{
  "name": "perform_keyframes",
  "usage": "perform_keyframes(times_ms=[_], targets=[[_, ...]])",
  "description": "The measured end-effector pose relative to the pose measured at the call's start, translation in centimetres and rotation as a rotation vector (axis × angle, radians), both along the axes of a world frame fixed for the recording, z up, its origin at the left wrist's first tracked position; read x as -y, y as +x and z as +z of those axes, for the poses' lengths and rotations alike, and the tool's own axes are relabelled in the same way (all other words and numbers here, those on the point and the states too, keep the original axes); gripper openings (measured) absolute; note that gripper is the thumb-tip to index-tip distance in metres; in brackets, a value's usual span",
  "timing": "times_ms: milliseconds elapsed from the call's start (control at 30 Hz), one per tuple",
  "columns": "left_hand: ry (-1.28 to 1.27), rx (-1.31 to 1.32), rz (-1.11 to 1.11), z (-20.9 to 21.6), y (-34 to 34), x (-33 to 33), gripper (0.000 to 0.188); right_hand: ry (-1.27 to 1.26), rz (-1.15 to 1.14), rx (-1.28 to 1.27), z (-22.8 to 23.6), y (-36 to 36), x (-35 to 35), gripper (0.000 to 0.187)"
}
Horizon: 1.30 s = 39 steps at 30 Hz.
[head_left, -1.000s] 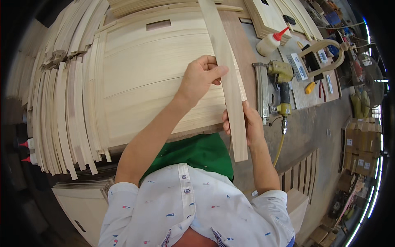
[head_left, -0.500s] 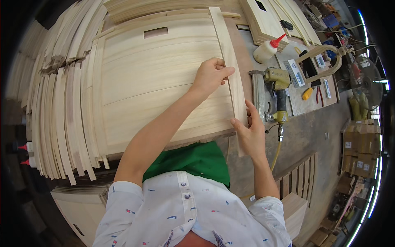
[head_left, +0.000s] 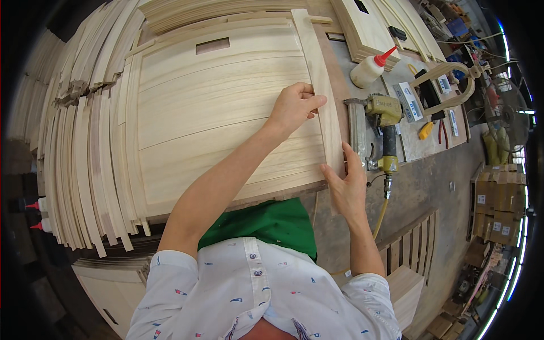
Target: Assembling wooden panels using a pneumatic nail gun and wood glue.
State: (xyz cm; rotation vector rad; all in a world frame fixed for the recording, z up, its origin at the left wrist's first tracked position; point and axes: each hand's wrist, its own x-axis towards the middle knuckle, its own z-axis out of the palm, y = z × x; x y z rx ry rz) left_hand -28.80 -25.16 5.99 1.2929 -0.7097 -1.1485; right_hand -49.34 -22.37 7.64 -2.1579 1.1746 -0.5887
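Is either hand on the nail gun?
No, the left hand and right hand are both on the wooden strip, and the nail gun lies apart, to their right.

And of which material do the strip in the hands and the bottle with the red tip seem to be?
The strip looks like bare wood: pale, matte, with faint grain. The bottle is probably smooth plastic, whitish; its red tip also looks like plastic, evenly coloured.

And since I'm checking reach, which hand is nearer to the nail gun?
Right. The right hand is just left of the nail gun; the left hand is farther left, at the left edge of the wood strip.
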Motion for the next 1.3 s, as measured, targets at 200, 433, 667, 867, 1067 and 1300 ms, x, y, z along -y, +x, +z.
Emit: perform_keyframes(times_ms=[200, 433, 667, 867, 1067, 1300], targets=[[-0.031, -0.021, -0.010, 0.3, 0.0, -0.5, 0.026, 0.030, -0.001, 0.052, 0.1, -0.1, -0.4, 0.060], [-0.167, -0.015, 0.031, 3.6, 0.7, -0.1, 0.023, 0.362, -0.032, 0.335, 1.8, 0.0, -1.1, 0.051], [-0.544, 0.669, 0.145, 16.2, 3.6, -1.8, 0.018, 0.349, -0.088, 0.683, 2.8, -3.1, 2.4, 0.037], [-0.847, 1.462, 0.004, 11.1, 2.6, -2.9, 0.030, 0.363, -0.070, 1.138, 1.8, -9.4, 7.9, 0.038], [-0.959, 1.656, -0.001, 5.7, 4.4, -2.5, 0.043, 0.339, -0.105, 0.793, 3.7, -7.2, 5.8, 0.035], [-0.982, 1.679, 0.059, 3.0, 4.1, -0.8, 0.045, 0.259, 0.140, 0.299, 3.8, -6.1, 4.7, 0.034]])
